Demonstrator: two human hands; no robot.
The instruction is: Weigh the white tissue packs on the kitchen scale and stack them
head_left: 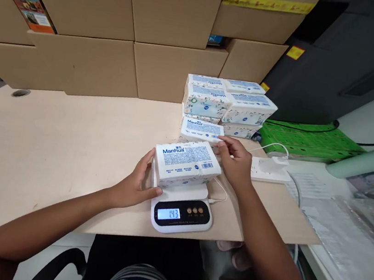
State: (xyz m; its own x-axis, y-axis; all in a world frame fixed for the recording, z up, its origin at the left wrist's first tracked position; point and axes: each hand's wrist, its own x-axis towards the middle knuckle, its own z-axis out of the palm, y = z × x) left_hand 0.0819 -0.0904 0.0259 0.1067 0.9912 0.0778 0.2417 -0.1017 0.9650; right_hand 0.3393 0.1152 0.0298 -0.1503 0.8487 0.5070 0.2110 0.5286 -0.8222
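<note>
Near the table's front edge (105, 225), a digital scale (179, 229) bore one Manhua tissue pack (187, 161), long axis left-to-right, just right of the nearer left hand (135, 186), fingers spread. Right hand (235, 163): at the rear pack (198, 128); grip, I couldn't tell.

Manhua pack (187, 161): smooth plastic film. Scale (181, 213): smooth plastic. Tabletop (67, 151): matt, wood-look. Boxes (175, 11): matt cardboard.

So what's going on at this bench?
A Manhua pack sits on a white scale, its display lit. The person's left hand is at that pack's left side; the right hand is at the right end of a second pack just behind. More stacked packs stand beyond.
</note>
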